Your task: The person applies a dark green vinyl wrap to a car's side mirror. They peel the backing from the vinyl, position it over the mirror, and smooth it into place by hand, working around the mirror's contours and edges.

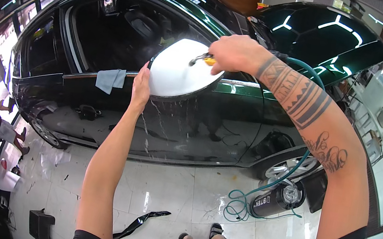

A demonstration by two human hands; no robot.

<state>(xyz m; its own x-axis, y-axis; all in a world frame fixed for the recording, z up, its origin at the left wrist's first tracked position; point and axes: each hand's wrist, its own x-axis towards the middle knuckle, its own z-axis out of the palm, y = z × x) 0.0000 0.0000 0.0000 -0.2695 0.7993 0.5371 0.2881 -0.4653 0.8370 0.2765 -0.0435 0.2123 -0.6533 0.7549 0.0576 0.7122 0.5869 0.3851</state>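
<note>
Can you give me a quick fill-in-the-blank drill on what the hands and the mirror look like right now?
1. The right hand holds a spray nozzle fed by a ____ hose.
2. The left hand touches the side mirror, which is covered in ____ film.
3. A grey ____ hangs on the car door.
4. The dark pressure canister lies on the ____.

Missing words: green; white; cloth; floor

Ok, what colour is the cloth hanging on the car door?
Grey-blue. The cloth shows in the head view, draped over the door's chrome trim.
</note>
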